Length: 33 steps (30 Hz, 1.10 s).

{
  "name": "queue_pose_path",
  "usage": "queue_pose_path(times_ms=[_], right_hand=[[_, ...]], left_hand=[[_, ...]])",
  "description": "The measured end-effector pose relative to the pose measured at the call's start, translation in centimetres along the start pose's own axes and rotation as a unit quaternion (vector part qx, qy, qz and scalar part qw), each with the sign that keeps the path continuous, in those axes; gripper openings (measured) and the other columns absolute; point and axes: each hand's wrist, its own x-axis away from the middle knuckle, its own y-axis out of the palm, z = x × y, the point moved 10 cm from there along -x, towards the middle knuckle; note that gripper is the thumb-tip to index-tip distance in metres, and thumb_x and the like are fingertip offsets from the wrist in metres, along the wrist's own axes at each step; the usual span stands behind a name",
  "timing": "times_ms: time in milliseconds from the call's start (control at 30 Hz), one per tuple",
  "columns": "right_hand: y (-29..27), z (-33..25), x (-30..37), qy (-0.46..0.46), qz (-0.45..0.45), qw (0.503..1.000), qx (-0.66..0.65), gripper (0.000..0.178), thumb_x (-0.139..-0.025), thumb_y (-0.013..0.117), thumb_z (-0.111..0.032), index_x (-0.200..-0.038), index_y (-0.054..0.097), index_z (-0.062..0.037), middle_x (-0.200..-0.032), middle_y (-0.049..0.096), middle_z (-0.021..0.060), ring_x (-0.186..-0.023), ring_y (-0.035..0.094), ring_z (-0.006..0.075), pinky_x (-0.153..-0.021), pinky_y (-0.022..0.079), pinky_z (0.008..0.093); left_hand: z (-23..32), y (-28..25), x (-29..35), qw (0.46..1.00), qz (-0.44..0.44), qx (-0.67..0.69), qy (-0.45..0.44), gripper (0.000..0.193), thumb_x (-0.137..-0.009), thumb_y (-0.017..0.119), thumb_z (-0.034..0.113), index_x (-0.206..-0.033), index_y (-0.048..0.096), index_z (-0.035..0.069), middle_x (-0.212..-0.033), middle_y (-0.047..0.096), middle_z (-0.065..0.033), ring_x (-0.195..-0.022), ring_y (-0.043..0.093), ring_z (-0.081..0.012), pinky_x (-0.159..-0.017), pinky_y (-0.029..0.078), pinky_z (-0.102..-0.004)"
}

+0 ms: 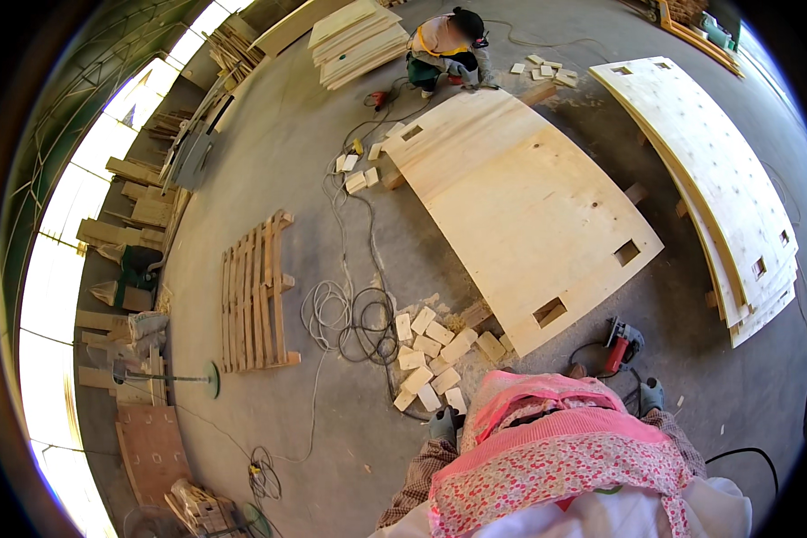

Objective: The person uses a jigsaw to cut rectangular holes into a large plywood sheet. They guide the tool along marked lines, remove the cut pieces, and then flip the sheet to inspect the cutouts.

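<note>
My left hand (pixel 443 424), in a grey glove, hangs low beside my apron, near a heap of pale rectangular wood offcuts (pixel 431 348) on the floor. On the other side, my right hand (pixel 652 397), gloved too, is nearest to a red and black power tool (pixel 620 348) that rests on the floor, its exact kind unclear. The fingers of both hands are too small and partly hidden to read. Ahead lies a large plywood sheet (pixel 531 215), raised on wooden blocks. Rectangular cut-outs show near its corners, including a near one with dark floor beneath.
A person (pixel 448 49) crouches at the sheet's far end. More cut plywood sheets (pixel 704 161) are stacked at right, others (pixel 357 40) at far left. Cables (pixel 332 309) coil on the floor beside a wooden pallet (pixel 258 296). Sawdust surrounds the offcuts. Timber lines the left wall.
</note>
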Motion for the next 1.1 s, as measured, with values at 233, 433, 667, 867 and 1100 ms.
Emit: queue_pose_path(times_ms=[233,433,667,867,1100], right_hand=[[0.0,1.7,-0.5,0.017,0.023,0.999,0.045,0.043,-0.065,0.062,-0.03,-0.098,0.057,-0.0036,-0.092,0.061,0.0181,-0.087,0.057,0.0327,-0.074,0.045,0.0378],[0.1,1.8,-0.5,0.007,0.033,0.998,0.046,0.036,-0.064,0.062,-0.031,-0.087,0.059,-0.0044,-0.084,0.06,0.0181,-0.08,0.057,0.0329,-0.069,0.045,0.0388],[0.5,0.5,0.1,0.05,-0.039,0.997,0.041,0.041,-0.067,0.063,-0.026,-0.1,0.056,-0.0018,-0.095,0.06,0.0169,-0.09,0.057,0.0297,-0.076,0.045,0.0356],[0.2,0.7,-0.1,0.035,-0.025,0.998,0.048,0.039,-0.067,0.063,-0.026,-0.097,0.057,-0.0022,-0.092,0.061,0.0161,-0.087,0.057,0.0291,-0.074,0.045,0.0354],[1.5,5.0,-2.0,0.002,0.046,0.999,0.027,0.034,-0.066,0.063,-0.025,-0.092,0.06,-0.003,-0.085,0.062,0.0138,-0.081,0.059,0.028,-0.07,0.045,0.0356]], left_hand=[[0.7,1.2,0.5,1.0,-0.006,0.001,-0.015,0.032,-0.083,0.047,0.018,-0.094,0.053,-0.011,-0.084,0.061,-0.0182,-0.066,0.062,-0.0282,-0.058,0.052,-0.0346],[0.3,1.6,-0.2,1.0,-0.021,-0.007,-0.01,0.031,-0.082,0.047,0.018,-0.092,0.054,-0.01,-0.081,0.061,-0.0186,-0.066,0.062,-0.028,-0.06,0.052,-0.0342],[0.1,1.6,-1.2,1.0,-0.013,-0.001,0.002,0.028,-0.081,0.049,0.017,-0.087,0.056,-0.008,-0.079,0.062,-0.0167,-0.064,0.062,-0.0272,-0.059,0.052,-0.0334],[-1.4,1.2,-2.8,1.0,-0.01,-0.003,-0.008,0.026,-0.08,0.05,0.017,-0.085,0.057,-0.007,-0.078,0.062,-0.0153,-0.063,0.062,-0.0257,-0.056,0.051,-0.0325],[-0.4,2.2,-2.5,1.0,-0.015,-0.004,-0.005,0.026,-0.08,0.05,0.018,-0.086,0.058,-0.007,-0.075,0.062,-0.0142,-0.06,0.062,-0.0248,-0.055,0.051,-0.0312]])
